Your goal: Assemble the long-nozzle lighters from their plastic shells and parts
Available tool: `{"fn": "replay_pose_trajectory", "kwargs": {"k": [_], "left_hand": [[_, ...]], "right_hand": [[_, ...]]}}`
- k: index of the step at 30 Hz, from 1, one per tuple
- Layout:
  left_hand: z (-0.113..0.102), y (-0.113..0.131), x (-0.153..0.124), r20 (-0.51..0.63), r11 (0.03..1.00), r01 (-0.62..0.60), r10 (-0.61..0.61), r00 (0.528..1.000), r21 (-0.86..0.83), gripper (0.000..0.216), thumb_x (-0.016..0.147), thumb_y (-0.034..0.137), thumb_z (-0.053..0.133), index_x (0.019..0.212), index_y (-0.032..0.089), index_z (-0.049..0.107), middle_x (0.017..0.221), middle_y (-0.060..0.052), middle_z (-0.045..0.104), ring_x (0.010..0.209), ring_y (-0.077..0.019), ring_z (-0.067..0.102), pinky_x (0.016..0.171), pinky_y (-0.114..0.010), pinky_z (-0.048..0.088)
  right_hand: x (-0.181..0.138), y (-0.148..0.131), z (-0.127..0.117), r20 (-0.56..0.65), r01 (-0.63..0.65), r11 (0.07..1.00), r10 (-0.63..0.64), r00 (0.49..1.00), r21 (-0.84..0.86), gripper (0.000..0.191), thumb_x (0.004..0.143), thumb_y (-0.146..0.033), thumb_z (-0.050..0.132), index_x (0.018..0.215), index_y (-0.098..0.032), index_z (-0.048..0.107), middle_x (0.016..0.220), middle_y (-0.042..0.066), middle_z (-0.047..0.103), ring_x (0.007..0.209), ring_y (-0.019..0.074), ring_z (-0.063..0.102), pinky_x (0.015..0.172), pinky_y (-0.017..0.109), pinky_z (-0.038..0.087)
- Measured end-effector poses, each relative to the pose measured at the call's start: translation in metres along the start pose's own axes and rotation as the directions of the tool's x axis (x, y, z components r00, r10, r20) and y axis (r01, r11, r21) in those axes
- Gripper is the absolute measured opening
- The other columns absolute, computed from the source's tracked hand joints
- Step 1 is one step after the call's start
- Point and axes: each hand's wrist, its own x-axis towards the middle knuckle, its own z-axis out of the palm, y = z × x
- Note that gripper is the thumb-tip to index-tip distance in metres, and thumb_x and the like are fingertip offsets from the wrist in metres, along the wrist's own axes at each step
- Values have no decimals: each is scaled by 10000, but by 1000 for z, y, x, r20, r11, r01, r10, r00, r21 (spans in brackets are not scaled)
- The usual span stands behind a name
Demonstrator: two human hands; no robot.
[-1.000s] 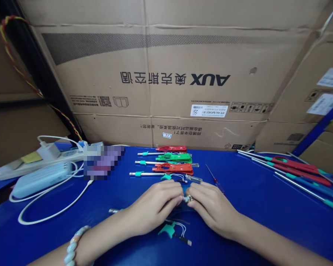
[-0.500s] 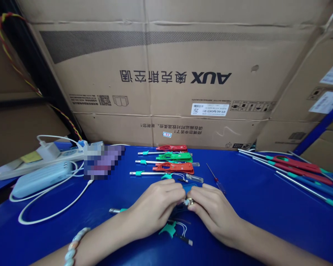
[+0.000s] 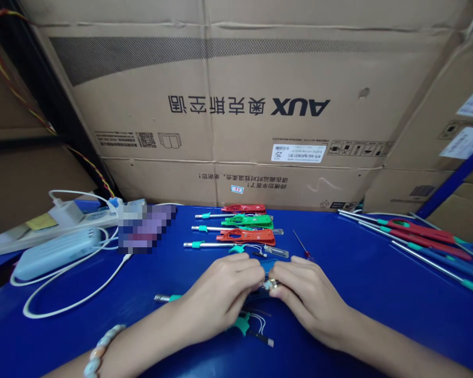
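Crowding behind: three probes (image 3: pixel 236 233), screwdriver (image 3: pixel 302 248).

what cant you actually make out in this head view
- Small metal part pinched between left hand and right hand: too small, mostly covered by fingertips.
- Blue tool under the hands: hidden except a sliver.
- Object beside the power strip: pixelated.
- Long tools at right: cut off by the frame edge.

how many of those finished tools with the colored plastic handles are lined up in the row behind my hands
3, in a row behind the hands: a red-handled tool farthest back, a green-handled tool in the middle, an orange-red-handled tool nearest. More long tools lie far right, partly cut off.
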Motion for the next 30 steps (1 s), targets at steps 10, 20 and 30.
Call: {"fn": "replay_pose_trajectory", "kwargs": {"k": [10,20,30], "left_hand": [[-2,-2,1,39,998,-55,55,998,15,240,890,44,305,725,174,421,698,-23,506,636,-159,401,602,-278,318],[-2,-3,1,24,997,20,-18,1000,-71,254,941,119,301,721,180,412,682,-5,461,642,-155,411,610,-263,328],[11,1,0,240,594,503,-467,851,-627,404,930,463,394,697,156,515,571,41,411,560,-114,393,559,-218,331]], "right_hand": [[0,-1,0,4,-8,1000,8,1000,21,338,1014,-310,294,756,-201,483,685,-8,573,590,143,475,595,286,319],[2,1,-2,14,2,1000,-2,1000,-7,345,1015,-314,282,808,-192,530,709,13,597,617,154,520,609,290,342],[6,11,2,-15,-5,995,3,1000,-102,314,1002,-275,306,781,-197,515,710,16,589,611,160,505,611,291,357]]}}
